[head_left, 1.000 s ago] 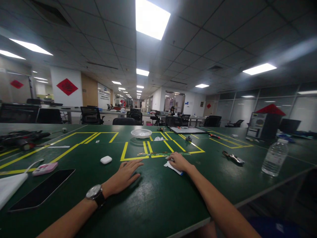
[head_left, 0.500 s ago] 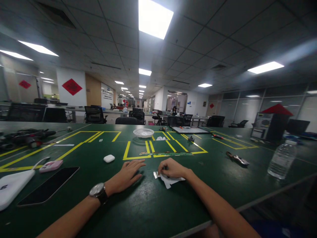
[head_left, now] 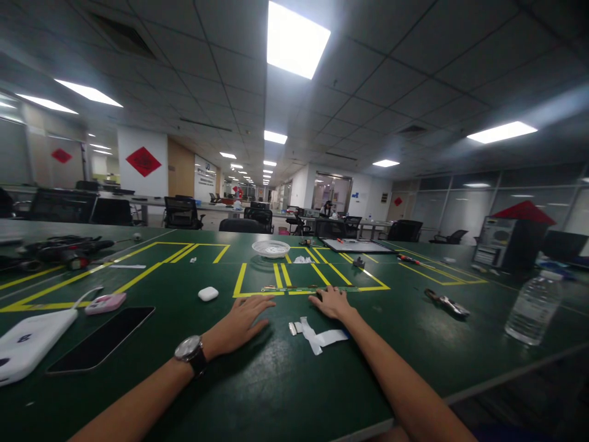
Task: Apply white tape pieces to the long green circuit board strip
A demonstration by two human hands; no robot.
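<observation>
My left hand (head_left: 239, 324) lies flat on the green table (head_left: 276, 393), fingers spread, a wristwatch (head_left: 191, 354) on its wrist. My right hand (head_left: 332, 302) rests further out with its fingers stretched toward a long thin green strip (head_left: 304, 288) lying along a yellow tape line. It holds nothing. Between the two hands lies a white strip of paper or tape (head_left: 319, 336) with a small silvery piece (head_left: 291, 328) at its left end.
A white earbud case (head_left: 208, 293), a black phone (head_left: 101, 338), a pink gadget (head_left: 105, 302) and a white pad (head_left: 27, 345) lie to the left. A white basket (head_left: 271, 248) stands beyond. A water bottle (head_left: 531, 306) and a tool (head_left: 446, 302) are on the right.
My right hand, which was pinching the white strip near me half a second ago, has let it go and reached forward to the green strip. My left hand has stayed put.
</observation>
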